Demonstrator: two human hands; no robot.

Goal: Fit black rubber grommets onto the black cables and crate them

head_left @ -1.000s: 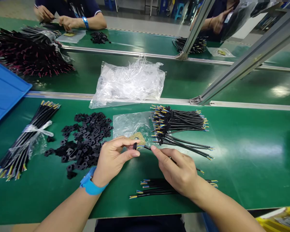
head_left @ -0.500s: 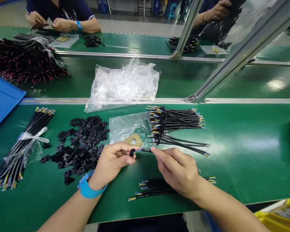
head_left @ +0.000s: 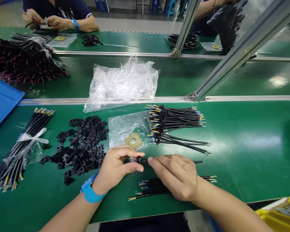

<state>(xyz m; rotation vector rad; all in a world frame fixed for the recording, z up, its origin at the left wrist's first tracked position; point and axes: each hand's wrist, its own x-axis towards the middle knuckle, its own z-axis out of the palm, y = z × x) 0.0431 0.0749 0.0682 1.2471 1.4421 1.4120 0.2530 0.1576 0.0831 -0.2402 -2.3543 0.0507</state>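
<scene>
Several loose cables [head_left: 148, 194] at 5 o'clock of the clip [head_left: 138, 159], partly hidden behind the right hand [head_left: 170, 172], near the front edge of the tabletop [head_left: 241, 138] — a low wrist could drag them askew or off.

Clip looks threaded on the held cable [head_left: 144, 160] near its stripped end, coloured cores on the 9 o'clock side. Left hand [head_left: 122, 163] pinches the clip, thumb and index; right hand is clamped on the cable at 3 o'clock of it. My read on risk: too hard a pull against that light pinch and the clip slips; an off-axis push splays the cores. Fingers mask part of the fit, so poor seating could go unnoticed.

Surface: green, glossy, glare toward 3. Clip pile [head_left: 87, 138] between 9 and 10, tied bundle [head_left: 24, 148] at 9. Sponge [head_left: 129, 141] at 12 on a clear sheet [head_left: 117, 129]. Between 1 and 2, cables with clips fitted [head_left: 181, 119], ends uneven — a careless set-down there could tangle.

Farther: metal rail [head_left: 244, 98], crumpled bag [head_left: 125, 83] at 12, red-tipped wire heap [head_left: 24, 62] between 10 and 11. Co-worker [head_left: 70, 11] working at 11, another's arm [head_left: 205, 11] at 1. Stools [head_left: 171, 8] beyond.
</scene>
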